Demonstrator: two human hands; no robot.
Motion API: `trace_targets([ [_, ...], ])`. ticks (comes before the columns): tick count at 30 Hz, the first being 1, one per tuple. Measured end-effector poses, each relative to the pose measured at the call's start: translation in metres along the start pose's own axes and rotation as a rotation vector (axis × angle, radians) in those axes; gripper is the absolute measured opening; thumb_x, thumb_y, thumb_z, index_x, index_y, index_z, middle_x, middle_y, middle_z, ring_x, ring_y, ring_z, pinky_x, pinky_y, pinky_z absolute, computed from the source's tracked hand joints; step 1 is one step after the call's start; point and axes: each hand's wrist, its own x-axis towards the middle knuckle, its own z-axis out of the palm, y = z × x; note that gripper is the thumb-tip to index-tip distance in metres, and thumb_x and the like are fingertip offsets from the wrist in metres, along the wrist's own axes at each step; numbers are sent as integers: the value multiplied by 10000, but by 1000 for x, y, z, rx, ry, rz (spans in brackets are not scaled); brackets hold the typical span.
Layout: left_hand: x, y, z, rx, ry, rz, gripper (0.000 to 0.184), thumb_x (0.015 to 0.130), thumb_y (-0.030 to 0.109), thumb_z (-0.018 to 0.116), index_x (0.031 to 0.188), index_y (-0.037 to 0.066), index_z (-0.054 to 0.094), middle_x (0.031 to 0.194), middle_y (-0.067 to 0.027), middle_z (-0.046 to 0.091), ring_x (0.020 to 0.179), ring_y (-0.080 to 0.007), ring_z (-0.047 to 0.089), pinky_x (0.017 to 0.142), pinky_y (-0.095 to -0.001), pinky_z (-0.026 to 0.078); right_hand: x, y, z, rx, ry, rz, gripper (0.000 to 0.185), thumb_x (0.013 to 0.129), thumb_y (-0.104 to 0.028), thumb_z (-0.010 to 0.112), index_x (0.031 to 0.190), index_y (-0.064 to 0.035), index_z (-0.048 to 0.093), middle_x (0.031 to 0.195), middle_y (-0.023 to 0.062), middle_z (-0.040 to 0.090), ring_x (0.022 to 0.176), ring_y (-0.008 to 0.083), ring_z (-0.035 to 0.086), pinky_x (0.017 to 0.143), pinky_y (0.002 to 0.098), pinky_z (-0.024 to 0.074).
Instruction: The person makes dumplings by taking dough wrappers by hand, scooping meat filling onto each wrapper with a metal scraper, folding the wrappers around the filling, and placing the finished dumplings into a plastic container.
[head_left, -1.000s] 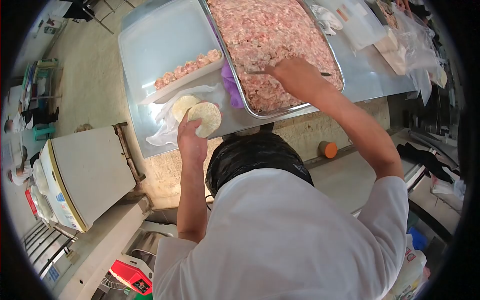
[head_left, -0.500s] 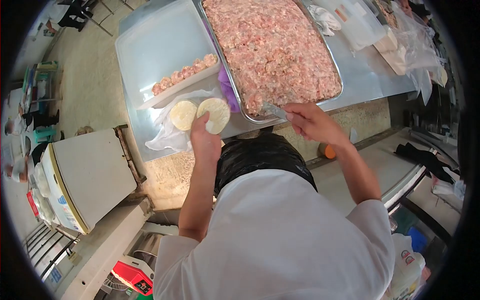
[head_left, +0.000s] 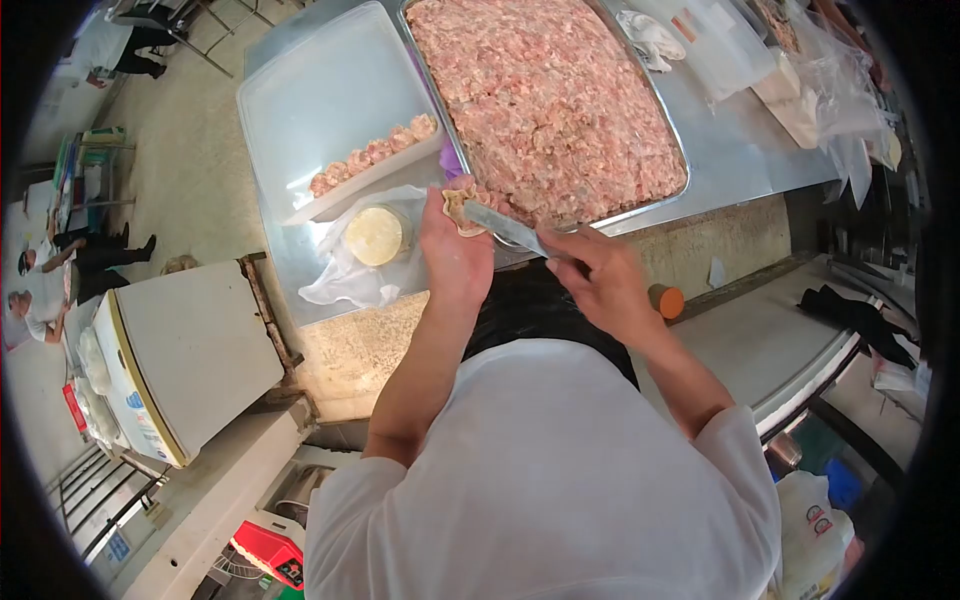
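My left hand [head_left: 457,262] is closed around a round dumpling wrapper [head_left: 448,207], which is folded up at its edges with meat filling inside. In my right hand [head_left: 602,282] is a flat-bladed metal spatula [head_left: 508,230]. Its blade tip rests on the filling in the wrapper. Both hands meet at the near left corner of a metal tray [head_left: 683,150] heaped with minced meat [head_left: 550,110]. Left of my left hand, a stack of pale round wrappers [head_left: 374,237] lies on a white plastic sheet or cloth [head_left: 335,284].
A translucent plastic box [head_left: 325,90] holds a row of several filled dumplings [head_left: 372,156] along its near side. Plastic containers [head_left: 725,45] and bags stand at the far right of the metal table [head_left: 745,155]. Two people [head_left: 60,275] are in the background at left.
My left hand has taken a wrapper away from the stack and moved right, folding it up. My right hand has brought the spatula from the meat to the wrapper, where filling now sits.
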Motion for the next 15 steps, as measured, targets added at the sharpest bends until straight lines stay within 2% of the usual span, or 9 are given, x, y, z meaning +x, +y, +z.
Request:
trace_targets([
  [4,-1,13,2,-36,22,38,430,1104,378,350,1131,20,585,1032,-113,625,963,-310,603,939,-497,493,6,9,7,40,8,-78,357,870,14,694,1224,-27,695,839,166,635,725,346,623,655,416,488],
  [7,0,17,2,-13,148,53,418,1098,378,373,1077,30,605,1002,-114,625,938,-299,594,909,-482,498,3,-11,-9,74,-50,38,362,863,31,690,1220,-28,696,847,163,633,743,348,626,662,420,491],
  [10,4,15,-6,-73,4,-90,410,1091,373,396,993,42,618,957,-116,630,920,-297,594,869,-463,497,10,-18,1,-36,-64,-1,352,860,53,681,1205,-17,699,859,157,639,738,327,627,664,399,494],
  [13,8,12,-4,-146,-9,-68,413,1088,373,409,926,53,613,911,-115,629,890,-294,591,827,-445,494,13,2,14,50,12,-80,351,862,58,679,1204,-16,698,861,160,637,738,314,629,662,397,490],
  [15,12,12,-7,-69,48,-34,415,1087,385,413,914,62,606,909,-113,630,890,-292,591,821,-447,497,7,6,3,120,-19,-42,348,862,59,678,1200,-19,700,866,156,640,743,311,631,666,391,491],
])
